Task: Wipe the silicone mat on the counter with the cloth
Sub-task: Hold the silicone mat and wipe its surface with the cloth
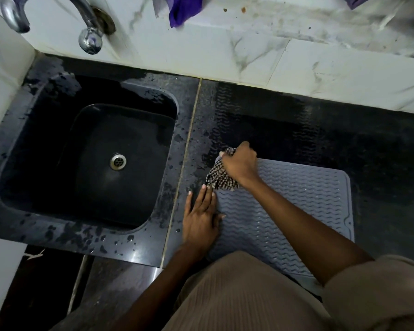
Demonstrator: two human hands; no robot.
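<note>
Black stone counter [380, 149] glistens wet around a grey silicone mat [296, 201] whose near edge is hidden by the person's shirt. Right hand [239, 163] clenches a bunched checkered cloth [219, 176] at the mat's ten o'clock corner, its fingers hidden. Left hand [201, 218] lies flat, fingers straight, pressing the mat's nine o'clock edge. Sink [22, 130] at nine o'clock.

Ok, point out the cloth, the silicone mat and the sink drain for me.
cloth [220, 178], head view, checked bunch below the right hand.
silicone mat [296, 199], head view, bare ribbed middle.
sink drain [117, 161], head view, metal strainer centre.
</note>
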